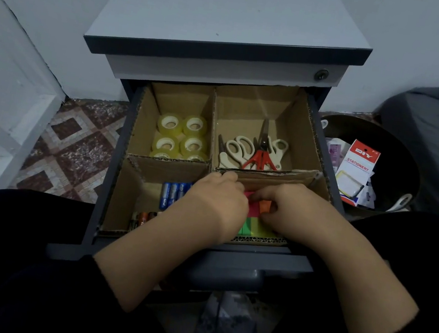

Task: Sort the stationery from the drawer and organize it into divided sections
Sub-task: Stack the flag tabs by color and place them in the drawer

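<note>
The sticky notes [255,217], a block of pink, orange and green pads, lie in the near-right section of the cardboard divider [274,174], at about 5 o'clock from the drawer's centre. Their long axis seems to run from 12 to 6 o'clock, though the hands hide most of it. The right hand [289,208] sits at 3 o'clock of the block, fingers curled onto the orange pad in what looks like a pinch. The left hand [219,200] covers the 9 o'clock edge; I cannot tell whether it grips or only presses. Both touch the block, the right more squarely. Batteries [173,192] lie at 9 o'clock, tape rolls [181,137] at 11, scissors [254,151] at 12.
</note>
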Tool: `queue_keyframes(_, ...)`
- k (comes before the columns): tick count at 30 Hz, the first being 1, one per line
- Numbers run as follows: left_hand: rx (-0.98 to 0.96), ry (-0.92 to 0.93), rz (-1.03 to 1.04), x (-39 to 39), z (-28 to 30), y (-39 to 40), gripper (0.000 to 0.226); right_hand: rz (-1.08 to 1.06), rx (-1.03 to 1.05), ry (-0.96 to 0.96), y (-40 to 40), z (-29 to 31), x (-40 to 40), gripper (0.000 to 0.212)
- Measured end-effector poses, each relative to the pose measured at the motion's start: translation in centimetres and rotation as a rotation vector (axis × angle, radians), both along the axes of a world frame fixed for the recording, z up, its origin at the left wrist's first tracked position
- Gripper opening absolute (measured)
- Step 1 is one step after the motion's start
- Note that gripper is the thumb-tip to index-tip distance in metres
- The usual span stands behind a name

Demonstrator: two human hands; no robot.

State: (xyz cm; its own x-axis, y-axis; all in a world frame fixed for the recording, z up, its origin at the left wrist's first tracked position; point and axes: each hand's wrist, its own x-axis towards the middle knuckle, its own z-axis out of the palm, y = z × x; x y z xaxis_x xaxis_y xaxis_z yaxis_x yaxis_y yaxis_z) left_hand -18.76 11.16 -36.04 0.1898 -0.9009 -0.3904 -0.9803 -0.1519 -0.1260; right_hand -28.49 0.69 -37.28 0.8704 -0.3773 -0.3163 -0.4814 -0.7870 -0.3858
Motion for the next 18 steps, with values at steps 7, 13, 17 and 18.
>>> queue_keyframes(7, -0.091, 0.302, 0.147, 2.3, 1.0, 1.4, 0.048, -0.044, -0.003, -0.027, -0.2, 0.5, -0.3, 0.027)
queue_keyframes(13, -0.202, 0.414, 0.025, 2.3, -0.2, 2.8, 0.016, 0.079, 0.020, 0.023, 0.1, 0.7, 0.0, 0.027)
queue_keyframes(17, -0.229, 0.356, -0.008, 2.2, -0.4, 2.7, 0.009, 0.124, -0.010, 0.060, 0.3, 1.0, 0.0, 0.032)
queue_keyframes(18, -0.241, 0.347, -0.011, 2.1, -0.3, 2.7, 0.009, 0.124, -0.009, 0.064, 0.3, 1.0, 0.0, 0.032)
